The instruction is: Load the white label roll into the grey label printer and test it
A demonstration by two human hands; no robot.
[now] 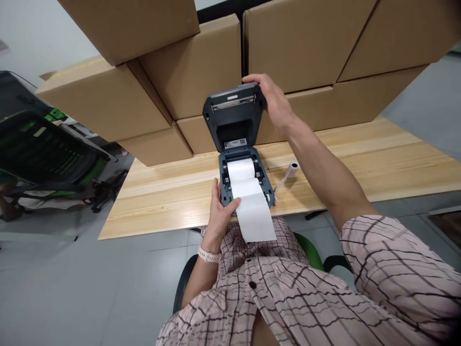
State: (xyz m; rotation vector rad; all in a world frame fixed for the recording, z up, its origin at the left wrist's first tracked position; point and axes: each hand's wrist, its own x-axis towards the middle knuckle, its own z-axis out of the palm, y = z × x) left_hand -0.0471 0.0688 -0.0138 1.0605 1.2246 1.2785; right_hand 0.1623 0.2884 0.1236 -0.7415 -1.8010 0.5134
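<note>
- The person's checked shirt fills the nearest part, with a green seat showing beside the lap.
- A pale wristband circles the left wrist.
- The paper comes out of the printer's front and overhangs the table's near edge, its free end above the lap.
- The left hand grips the printer's near left corner: the fingers lie along its side, and the thumb rests on the paper's left border.
- The printer stands at the near edge of the table, well in from the near left corner, with its front towards the person.
- Inside its base sits a white roll, from which the paper runs forward.
- A small roll lies on the table just right of the printer, with a thin tail trailing to the printer's near right corner.
- The lid is raised, hinged at the printer's back, its inside facing the person; a label shows near the hinge.
- The right hand grips the lid's upper right corner, fingers bent over the top; its thumb is hidden.
- Stacked boxes line the table's far edge.
- Beyond the left edge, an office chair stands on the tiled floor.
</note>
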